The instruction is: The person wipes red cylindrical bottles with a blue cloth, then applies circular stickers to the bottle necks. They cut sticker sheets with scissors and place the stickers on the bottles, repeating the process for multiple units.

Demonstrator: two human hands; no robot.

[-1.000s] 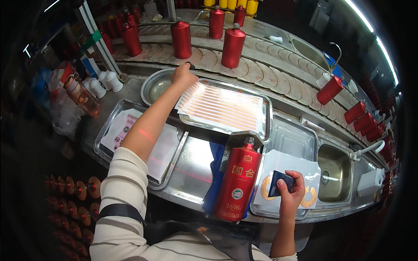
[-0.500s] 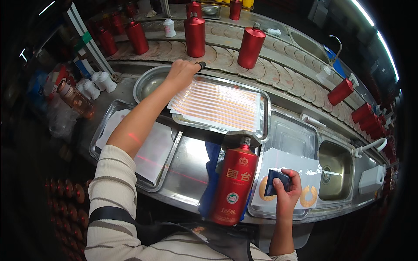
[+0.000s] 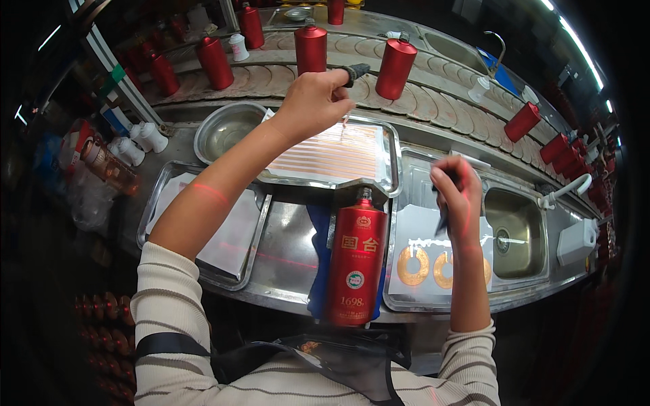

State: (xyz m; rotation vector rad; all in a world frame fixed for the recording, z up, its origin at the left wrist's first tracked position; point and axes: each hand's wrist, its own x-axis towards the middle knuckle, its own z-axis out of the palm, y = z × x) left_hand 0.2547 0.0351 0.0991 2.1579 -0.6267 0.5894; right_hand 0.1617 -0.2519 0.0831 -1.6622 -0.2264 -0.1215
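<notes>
Above the right tray [image 3: 414, 179], a dark pad [image 3: 443, 223] shows as a blurred sliver in the right hand [image 3: 460, 196].
Its fingers are curled round the pad, tips hard to make out; half a second ago the pad lay broadside, lower, across the gold rings [image 3: 413, 279] on the white sheet [image 3: 414, 222]. The right forearm cuts across those rings, so their number is unclear. Over the striped sheet [image 3: 318, 160] hangs the left hand [image 3: 315, 105], shifted rightward and covering more stripes. Its thumb and fingers bend near a thin strand; I cannot tell whether they pinch it. A black cover [image 3: 357, 73] hides one fingertip. Nearer the body, the red bottle [image 3: 359, 271] partly conceals a blue cloth [image 3: 320, 260].
</notes>
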